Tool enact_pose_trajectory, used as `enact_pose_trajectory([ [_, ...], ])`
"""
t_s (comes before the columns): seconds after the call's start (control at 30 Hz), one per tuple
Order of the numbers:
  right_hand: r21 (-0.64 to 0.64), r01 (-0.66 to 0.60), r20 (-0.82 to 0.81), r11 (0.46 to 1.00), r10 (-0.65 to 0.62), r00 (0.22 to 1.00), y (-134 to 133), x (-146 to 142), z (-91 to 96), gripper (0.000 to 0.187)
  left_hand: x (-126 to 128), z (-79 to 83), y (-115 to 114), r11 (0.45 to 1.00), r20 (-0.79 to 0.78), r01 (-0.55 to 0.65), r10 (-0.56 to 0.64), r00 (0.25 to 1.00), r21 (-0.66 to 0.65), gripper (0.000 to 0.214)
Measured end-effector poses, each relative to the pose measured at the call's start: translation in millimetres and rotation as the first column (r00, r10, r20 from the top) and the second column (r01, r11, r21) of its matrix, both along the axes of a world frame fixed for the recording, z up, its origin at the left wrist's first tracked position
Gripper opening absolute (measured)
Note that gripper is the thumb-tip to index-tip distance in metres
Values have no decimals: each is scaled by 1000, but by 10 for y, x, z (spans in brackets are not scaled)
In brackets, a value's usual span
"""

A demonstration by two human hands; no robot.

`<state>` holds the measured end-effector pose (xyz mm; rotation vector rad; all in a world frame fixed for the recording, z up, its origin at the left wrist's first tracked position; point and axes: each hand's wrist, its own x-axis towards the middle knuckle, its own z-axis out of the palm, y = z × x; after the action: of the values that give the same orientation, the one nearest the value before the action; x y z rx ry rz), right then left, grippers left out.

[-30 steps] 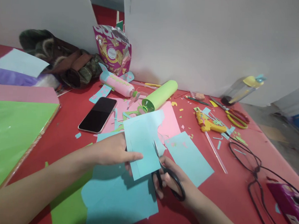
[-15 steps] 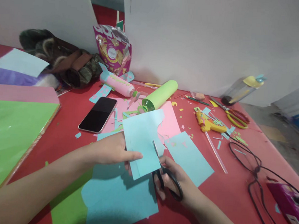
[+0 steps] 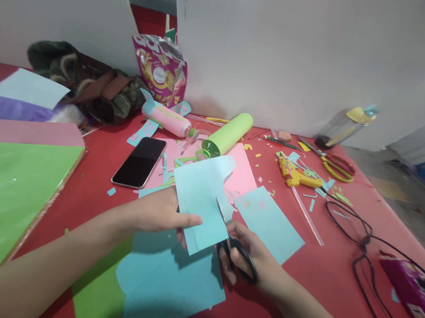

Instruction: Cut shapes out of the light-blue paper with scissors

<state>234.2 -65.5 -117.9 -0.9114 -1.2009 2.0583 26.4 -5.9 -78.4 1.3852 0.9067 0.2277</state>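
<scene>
Over red tabletop (image 3: 291,288), left hand (image 3: 168,215) pinches light-blue rectangular paper sheet (image 3: 200,189), thumb on top, fingers beneath. Right hand (image 3: 246,243) grips metal scissors with black loop handles (image 3: 243,250), one blade showing across sheet's right part; other blade hidden. Cutting looks partway: curved notch already made in right edge, flap beside blade seemingly still attached, left part intact. Below hands, larger blue paper sheet (image 3: 172,288) lies flat. Beyond, lime-green cylindrical bottle (image 3: 230,133) lies partly over pink paper (image 3: 243,169), near pink-wrapped bottle with blue paper fins (image 3: 168,121).
</scene>
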Motion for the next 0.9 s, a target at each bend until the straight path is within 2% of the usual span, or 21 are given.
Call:
enact_pose_trajectory([
  [0.3,-21,10,18,1000,-10,1000,-7,-4,5,47,-9,-26,9,1000,85,10,-8,996,-24,18],
  [0.67,-26,15,-10,1000,-15,1000,-15,-2,-47,46,-9,-19,15,998,111,32,-26,993,-51,15],
  [0.9,-40,17,-5,999,-17,1000,-28,-5,-36,49,-1,-49,17,995,166,52,-38,985,-80,21],
])
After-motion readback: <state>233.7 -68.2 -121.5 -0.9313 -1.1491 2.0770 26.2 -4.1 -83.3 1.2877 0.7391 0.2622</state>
